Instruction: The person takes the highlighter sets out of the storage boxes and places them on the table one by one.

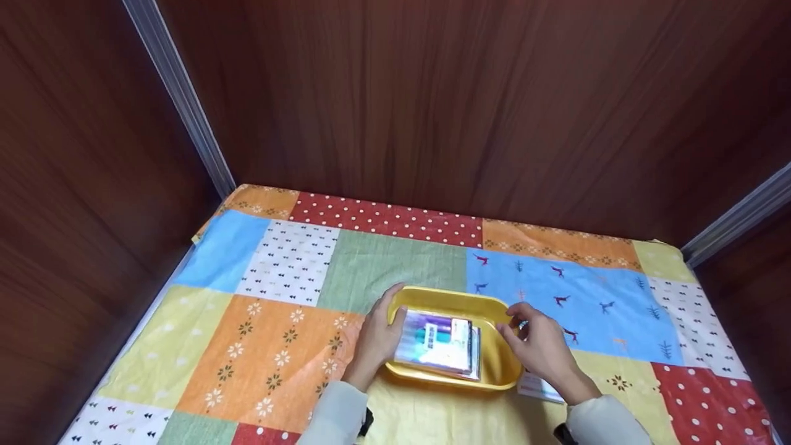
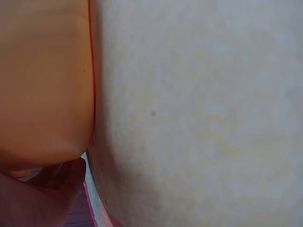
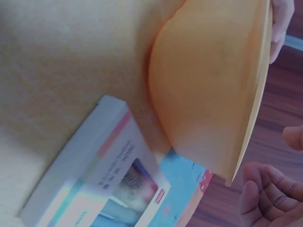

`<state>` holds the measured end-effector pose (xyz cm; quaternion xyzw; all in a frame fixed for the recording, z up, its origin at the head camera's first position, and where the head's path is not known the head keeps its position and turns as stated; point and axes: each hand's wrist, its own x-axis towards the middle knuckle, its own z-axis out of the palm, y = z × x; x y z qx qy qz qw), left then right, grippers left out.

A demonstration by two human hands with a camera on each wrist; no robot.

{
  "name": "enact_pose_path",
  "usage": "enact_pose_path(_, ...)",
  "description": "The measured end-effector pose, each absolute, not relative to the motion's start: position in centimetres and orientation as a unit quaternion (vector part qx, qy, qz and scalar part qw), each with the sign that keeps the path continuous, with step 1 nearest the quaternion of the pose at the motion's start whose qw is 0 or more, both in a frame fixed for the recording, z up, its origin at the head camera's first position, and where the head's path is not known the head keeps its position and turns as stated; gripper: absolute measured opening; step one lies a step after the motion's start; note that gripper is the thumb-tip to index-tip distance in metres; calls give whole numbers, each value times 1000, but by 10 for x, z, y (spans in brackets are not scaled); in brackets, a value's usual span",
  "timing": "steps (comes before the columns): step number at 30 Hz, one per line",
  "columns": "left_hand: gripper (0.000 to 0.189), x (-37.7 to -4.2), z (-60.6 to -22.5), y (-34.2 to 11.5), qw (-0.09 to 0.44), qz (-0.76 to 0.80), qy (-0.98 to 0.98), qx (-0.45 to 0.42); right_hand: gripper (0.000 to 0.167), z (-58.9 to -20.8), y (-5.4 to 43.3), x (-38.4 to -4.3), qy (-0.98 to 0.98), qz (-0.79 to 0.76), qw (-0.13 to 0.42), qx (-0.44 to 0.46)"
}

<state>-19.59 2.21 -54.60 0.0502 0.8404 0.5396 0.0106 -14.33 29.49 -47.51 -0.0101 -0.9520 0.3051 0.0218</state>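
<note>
A yellow plastic basin [image 1: 454, 295] stands on the patchwork cloth. Inside it, toward the left, lies a small stack of flat packets or booklets [image 1: 432, 355] with a purple and blue cover. My left hand [image 1: 380, 327] holds the basin's left end, thumb over the rim and fingers outside; the left wrist view shows the fingers [image 2: 71, 177] against its wall. Beside the right rim is my right hand [image 1: 544, 346], its fingers loosely bent and apart from the rim in the right wrist view, with nothing seen in them. A white box [image 3: 113, 161] with a clear window lies just outside the basin, partly under my right hand.
The patchwork cloth [image 1: 272, 352] covers the surface. Dark wood panels [image 1: 395, 111] rise behind and at both sides, with metal strips [image 1: 185, 93] at the corners.
</note>
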Motion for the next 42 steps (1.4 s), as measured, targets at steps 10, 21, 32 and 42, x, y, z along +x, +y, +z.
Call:
enact_pose_path(10,46,-194,-545,21,14,539,840,50,32,-472,279,-154,-954,296,-26,33)
enact_pose_path(21,47,-195,-543,20,22,536,842,52,35,-469,262,-165,-954,280,-80,66)
enact_pose_path(32,47,-194,-547,19,23,528,847,55,44,-465,248,-178,-959,236,-123,92)
enact_pose_path(42,47,-195,-544,20,25,524,850,45,45,-465,234,-197,-958,194,-163,138)
